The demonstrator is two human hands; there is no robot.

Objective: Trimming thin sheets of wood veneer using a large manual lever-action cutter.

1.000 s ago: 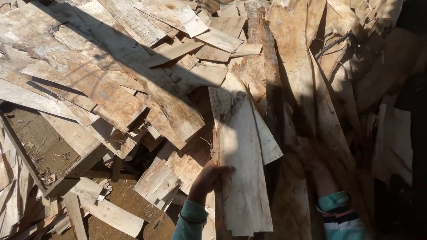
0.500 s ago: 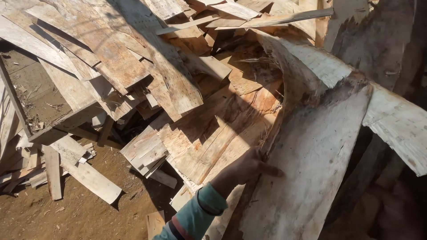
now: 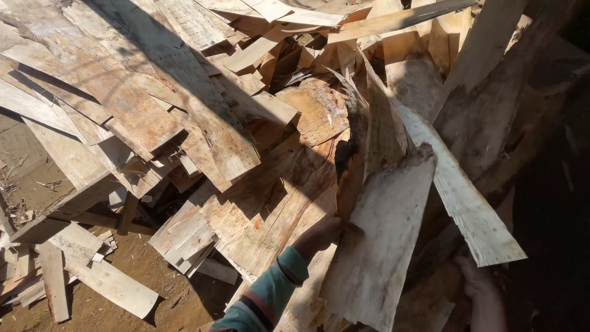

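The veneer sheet (image 3: 384,246), a broad pale slab of thin wood with a ragged top edge, stands tilted at lower centre, leaning against the big heap of wood offcuts (image 3: 184,110) that fills most of the view. The left hand (image 3: 319,235) is closed on the sheet's left edge, about halfway up, thumb across the face and teal sleeve below it. The right hand (image 3: 476,280) sits in shadow just past the sheet's lower right side, under a long pale plank (image 3: 461,197) that slants down to the right; whether it grips anything I cannot tell. A dark split strip of bark (image 3: 351,166) rises just above the left hand, touching the sheet's upper left corner. Bare dirt ground (image 3: 147,276) shows at lower left, with loose short boards (image 3: 92,276) lying on it. Half a second ago the sheet was curled and lay wider across the right side; now it stands narrower and more upright, and the left hand sits higher along its edge.
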